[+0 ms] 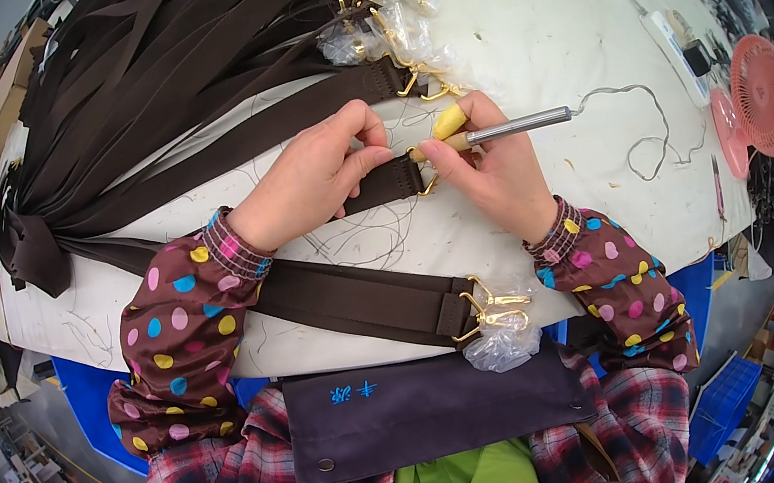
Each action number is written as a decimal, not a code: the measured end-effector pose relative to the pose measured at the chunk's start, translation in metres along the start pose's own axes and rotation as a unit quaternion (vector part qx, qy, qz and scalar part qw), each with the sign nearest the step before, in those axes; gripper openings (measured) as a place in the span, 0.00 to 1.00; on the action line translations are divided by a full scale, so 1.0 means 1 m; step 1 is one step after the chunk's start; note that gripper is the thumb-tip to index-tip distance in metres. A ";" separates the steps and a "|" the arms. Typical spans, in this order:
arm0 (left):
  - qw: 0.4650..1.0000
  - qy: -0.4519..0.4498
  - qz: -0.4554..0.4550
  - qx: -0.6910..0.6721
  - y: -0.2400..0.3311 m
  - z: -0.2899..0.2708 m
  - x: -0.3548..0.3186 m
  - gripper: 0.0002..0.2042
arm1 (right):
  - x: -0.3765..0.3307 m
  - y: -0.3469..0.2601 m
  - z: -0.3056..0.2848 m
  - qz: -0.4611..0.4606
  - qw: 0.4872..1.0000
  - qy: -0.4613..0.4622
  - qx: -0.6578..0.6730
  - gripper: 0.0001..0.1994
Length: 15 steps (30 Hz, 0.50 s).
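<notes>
A dark brown webbing strap (389,184) lies under my hands, its stitched end at a gold metal clasp (429,185). My left hand (323,167) rests over it, thumb and forefinger pinched at its upper edge; what is between them is too small to make out. My right hand (495,173) grips a corded pen-shaped tool (523,124) with a silver barrel. The tool's tip points left at the strap end, partly hidden by the thumb. Yellow tape (449,120) wraps one right finger. Nearer me, another brown strap (366,305) ends in gold clasps (488,306) with clear plastic wrap.
A bundle of brown straps (139,69) covers the far left, knotted at one end (41,253). Plastic-wrapped gold clasps (396,15) lie at the back. Loose threads (367,239) litter the pale table. On the right are a power strip (674,47) and a pink fan (764,94).
</notes>
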State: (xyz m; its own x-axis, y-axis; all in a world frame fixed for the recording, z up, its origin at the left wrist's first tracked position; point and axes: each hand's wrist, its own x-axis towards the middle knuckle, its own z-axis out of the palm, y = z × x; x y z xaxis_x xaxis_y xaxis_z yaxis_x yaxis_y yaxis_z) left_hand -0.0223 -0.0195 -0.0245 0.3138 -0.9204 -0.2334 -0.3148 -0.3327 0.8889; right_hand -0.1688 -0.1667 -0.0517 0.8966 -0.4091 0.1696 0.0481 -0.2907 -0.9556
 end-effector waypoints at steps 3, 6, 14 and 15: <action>1.000 0.001 -0.001 0.000 0.000 0.000 0.001 0.05 | 0.000 0.004 0.001 -0.002 1.000 0.003 -0.003 0.11; 1.000 0.003 -0.004 0.000 0.000 0.000 0.000 0.05 | 0.001 0.006 0.001 -0.004 1.000 -0.005 -0.015 0.11; 1.000 0.002 0.004 0.003 0.000 0.000 0.001 0.05 | 0.001 0.005 0.000 -0.002 1.000 -0.002 -0.023 0.11; 1.000 0.002 -0.004 -0.008 0.002 0.000 0.001 0.06 | 0.001 0.005 0.000 -0.003 1.000 -0.001 -0.028 0.11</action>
State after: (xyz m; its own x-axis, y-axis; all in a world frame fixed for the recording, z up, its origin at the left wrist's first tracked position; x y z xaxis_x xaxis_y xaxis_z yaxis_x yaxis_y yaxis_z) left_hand -0.0226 -0.0213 -0.0233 0.3198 -0.9168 -0.2392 -0.2978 -0.3369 0.8932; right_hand -0.1673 -0.1688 -0.0562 0.8973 -0.4051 0.1750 0.0290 -0.3416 -0.9394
